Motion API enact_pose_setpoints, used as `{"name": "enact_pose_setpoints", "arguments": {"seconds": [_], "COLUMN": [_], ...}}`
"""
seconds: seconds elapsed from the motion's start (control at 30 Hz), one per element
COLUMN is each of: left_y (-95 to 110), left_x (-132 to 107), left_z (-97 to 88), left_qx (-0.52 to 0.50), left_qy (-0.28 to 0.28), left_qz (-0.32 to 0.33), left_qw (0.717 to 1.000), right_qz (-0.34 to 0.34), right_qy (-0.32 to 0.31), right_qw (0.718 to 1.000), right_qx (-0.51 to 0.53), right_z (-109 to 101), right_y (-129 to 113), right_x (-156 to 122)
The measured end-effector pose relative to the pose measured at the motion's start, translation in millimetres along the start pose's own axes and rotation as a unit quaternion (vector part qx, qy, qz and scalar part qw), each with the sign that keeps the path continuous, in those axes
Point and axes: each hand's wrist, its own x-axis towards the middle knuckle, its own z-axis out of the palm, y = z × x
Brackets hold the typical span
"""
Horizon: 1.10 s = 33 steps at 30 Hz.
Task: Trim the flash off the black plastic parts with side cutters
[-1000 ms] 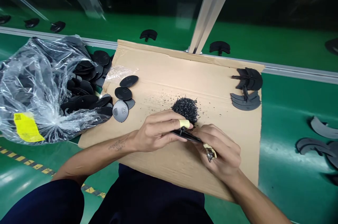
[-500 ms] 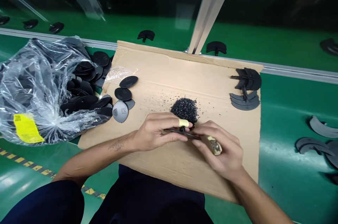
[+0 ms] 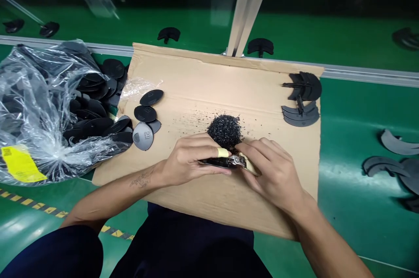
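Note:
My left hand [image 3: 193, 156], with yellow tape around one finger, is closed on a flat black plastic piece [image 3: 216, 163] held edge-on. In my right hand [image 3: 273, 166] is a pair of nippers [image 3: 236, 161] with pale yellow grips. Their metal pivot faces me, and the jaws meet the right end of the piece; fingers hide the exact contact. Just beyond both hands lies a heap of small black plastic bits [image 3: 225, 130]. Several oval black discs [image 3: 143, 135] rest to the left on the cardboard [image 3: 196, 81].
A clear plastic bag [image 3: 39, 94] with a yellow label spills many black discs at the left. Curved black parts [image 3: 301, 113] are stacked on the cardboard's right side, and more [image 3: 389, 166] lie on the green surface. A metal post [image 3: 248, 12] rises behind the cardboard.
My right hand has turned the nippers, so the pivot now shows and the grip end no longer points toward me. The whole view has shifted slightly.

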Motion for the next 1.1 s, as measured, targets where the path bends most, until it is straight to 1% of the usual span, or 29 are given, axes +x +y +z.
{"name": "enact_pose_setpoints", "arguments": {"seconds": [0.23, 0.37, 0.43, 0.57, 0.67, 0.77, 0.83, 0.87, 0.9, 0.93, 0.97, 1.0, 1.03, 1.07, 1.1], "left_y": [-0.7, -0.3, 0.6, 2.2, 1.4, -0.8, -2.3, -2.8, -2.9, -2.6, -2.2, -1.6, -1.2, -1.2, -1.6], "left_x": [0.7, 0.1, 0.0, 0.7, 1.1, 0.6, 0.4, 0.6, 0.9, 1.5, 2.1, 2.6, 3.0, 3.0, 2.7], "left_z": [1.9, 3.6, 4.1, 3.8, 2.7, 1.6, 0.9, 0.4, -0.3, -1.1, -2.1, -3.2, -4.3, -5.4, -6.3], "left_qx": [0.014, 0.007, 0.0, -0.003, 0.036, 0.037, 0.018, 0.023, 0.047, 0.092, 0.153, 0.222, 0.284, 0.33, 0.351], "left_qy": [-0.003, -0.001, -0.001, -0.001, 0.024, 0.047, 0.048, 0.043, 0.035, 0.022, 0.006, -0.014, -0.036, -0.056, -0.072], "left_qz": [0.025, 0.028, 0.026, 0.027, 0.039, 0.046, 0.057, 0.067, 0.08, 0.095, 0.11, 0.121, 0.127, 0.126, 0.119], "left_qw": [1.0, 1.0, 1.0, 1.0, 0.998, 0.997, 0.997, 0.997, 0.995, 0.991, 0.982, 0.967, 0.95, 0.934, 0.926], "right_qz": [-0.002, -0.001, 0.001, 0.02, 0.043, 0.035, 0.019, 0.01, -0.002, -0.017, -0.034, -0.051, -0.065, -0.073, -0.074], "right_qy": [0.002, 0.002, 0.004, 0.009, 0.019, 0.024, 0.033, 0.042, 0.053, 0.064, 0.074, 0.082, 0.087, 0.087, 0.087], "right_qw": [1.0, 0.999, 0.999, 1.0, 0.995, 0.982, 0.981, 0.985, 0.99, 0.995, 0.996, 0.995, 0.994, 0.993, 0.993], "right_qx": [-0.016, -0.046, -0.046, 0.017, 0.091, 0.184, 0.192, 0.168, 0.128, 0.077, 0.027, -0.013, -0.034, -0.028, 0.002], "right_z": [0.0, 0.2, 0.7, 0.2, -2.4, -3.5, -2.3, -1.3, -0.2, 0.8, 1.6, 1.9, 1.7, 0.9, -0.6], "right_y": [-0.4, -3.0, -4.6, -4.6, -1.5, 0.4, -0.7, -1.9, -3.5, -5.3, -7.1, -8.8, -10.2, -11.2, -11.5], "right_x": [-0.9, -2.0, -3.1, -3.7, -0.4, 3.3, 3.6, 3.0, 2.1, 1.1, 0.1, -0.6, -1.0, -1.0, -0.8]}}
